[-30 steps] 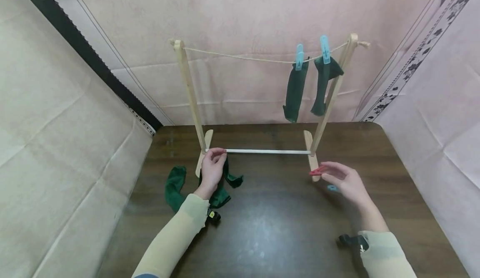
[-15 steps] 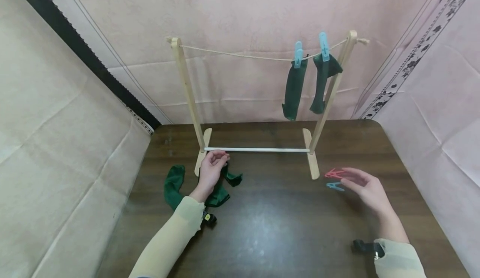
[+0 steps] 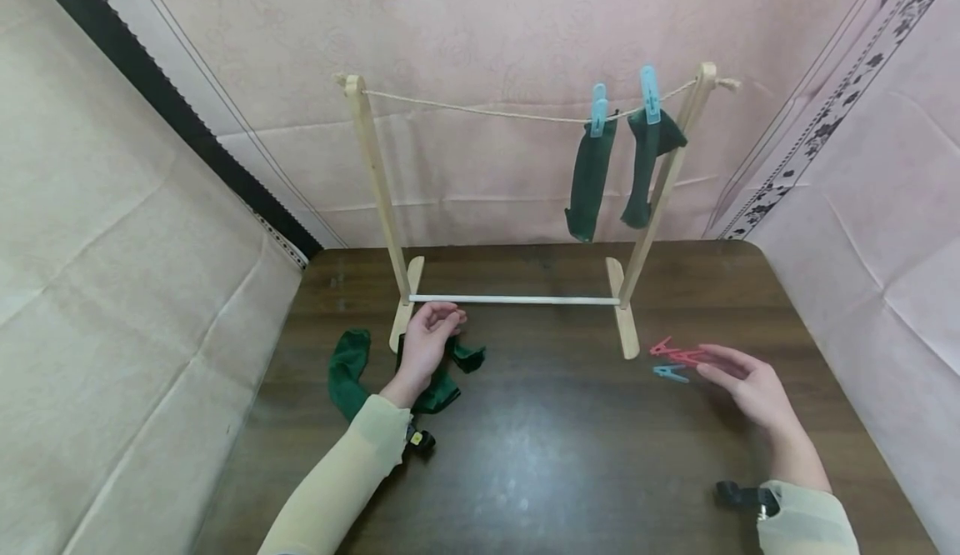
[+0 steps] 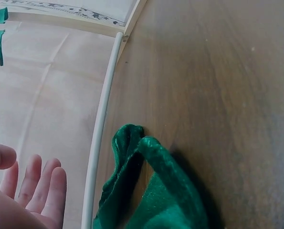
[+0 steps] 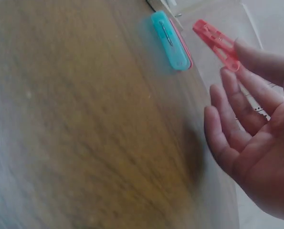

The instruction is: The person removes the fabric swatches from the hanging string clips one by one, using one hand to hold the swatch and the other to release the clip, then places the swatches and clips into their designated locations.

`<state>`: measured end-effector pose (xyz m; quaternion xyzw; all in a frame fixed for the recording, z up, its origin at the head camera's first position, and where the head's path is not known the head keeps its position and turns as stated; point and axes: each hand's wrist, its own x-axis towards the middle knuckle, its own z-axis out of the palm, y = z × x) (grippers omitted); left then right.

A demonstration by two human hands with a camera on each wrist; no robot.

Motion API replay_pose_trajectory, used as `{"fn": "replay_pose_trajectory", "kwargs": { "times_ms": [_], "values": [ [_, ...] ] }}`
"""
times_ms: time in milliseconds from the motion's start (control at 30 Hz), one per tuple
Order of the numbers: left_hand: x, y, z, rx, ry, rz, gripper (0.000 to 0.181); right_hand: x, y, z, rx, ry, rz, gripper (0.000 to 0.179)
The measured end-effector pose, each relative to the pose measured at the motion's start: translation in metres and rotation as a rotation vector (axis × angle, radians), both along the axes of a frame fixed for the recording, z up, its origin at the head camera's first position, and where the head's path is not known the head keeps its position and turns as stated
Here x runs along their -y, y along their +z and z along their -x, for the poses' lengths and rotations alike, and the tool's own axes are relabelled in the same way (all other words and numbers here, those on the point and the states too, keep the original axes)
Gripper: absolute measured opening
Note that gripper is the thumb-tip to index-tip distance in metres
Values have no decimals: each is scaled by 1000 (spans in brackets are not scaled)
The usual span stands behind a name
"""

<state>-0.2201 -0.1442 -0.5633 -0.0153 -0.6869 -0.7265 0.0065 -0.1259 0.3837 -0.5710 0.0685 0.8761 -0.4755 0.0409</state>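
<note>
My right hand point(image 3: 753, 392) pinches a red clothespin point(image 5: 218, 45) between thumb and index finger, slightly above the table; the other fingers are loosely bent. Beside it lie a blue clothespin point(image 3: 670, 373) and a second red clothespin point(image 3: 660, 347), the red one mostly behind the blue in the right wrist view. My left hand point(image 3: 424, 347) hovers over dark green sock-like cloth pieces point(image 3: 437, 394), its fingers relaxed and holding nothing. The left wrist view shows this velvety cloth point(image 4: 165, 191) apart from the fingers. Another green piece point(image 3: 349, 372) lies left of the forearm.
A wooden rack with a white bottom rod point(image 3: 517, 299) stands at the back. Its cord point(image 3: 480, 113) carries two green socks point(image 3: 591, 184), each under a blue clothespin point(image 3: 650, 95). Pale cloth walls point(image 3: 480, 30) surround the brown table point(image 3: 517, 455).
My right hand has moved right and slightly toward me with the red clothespin, away from the rack's right foot, uncovering the other red clothespin. The left hand has shifted slightly.
</note>
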Motion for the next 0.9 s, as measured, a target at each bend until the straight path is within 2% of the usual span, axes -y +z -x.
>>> {"fn": "replay_pose_trajectory", "kwargs": {
  "times_ms": [200, 367, 467, 600, 767, 900],
  "values": [
    [-1, 3, -4, 19, 1, -12, 28, -6, -5, 1, 16, -8, 26, 67],
    [-2, 5, -6, 16, -21, -33, 26, -8, -10, 2, -25, -4, 54, 60],
    [-2, 6, -7, 19, -25, -38, 21, -9, -13, 2, -34, -15, 29, 58],
    [-1, 6, -7, 23, -14, -38, 18, -10, -15, 2, -1, -26, -25, 61],
    [-1, 6, -8, 25, -6, -34, 27, -10, -13, 3, 32, -25, -56, 63],
    [-1, 7, -9, 18, -9, -36, 27, -8, -11, 3, 44, -30, -73, 62]
  ]
}}
